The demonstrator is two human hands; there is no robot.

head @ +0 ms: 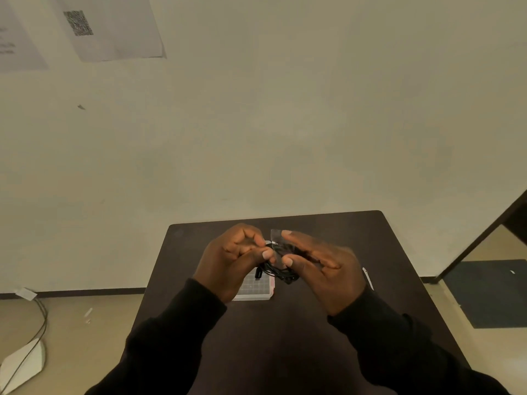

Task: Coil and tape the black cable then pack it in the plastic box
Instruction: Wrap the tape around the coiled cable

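Observation:
A coiled black cable point(278, 271) hangs between my two hands above the dark table point(285, 337). My left hand point(232, 259) pinches the coil from the left with thumb and fingers. My right hand point(322, 269) grips it from the right, and a strip of clear tape point(276, 236) sticks up from its forefinger over the coil. A black plug point(258, 273) dangles at the coil's lower left. Below the hands a clear plastic box point(255, 289) with a gridded base lies on the table, partly hidden by my left hand.
A thin white object point(368, 277) lies on the table to the right of my right hand. The table's far edge stands close to a plain wall. On the floor at left are cables point(37, 332) and a white plate-like object point(24, 363).

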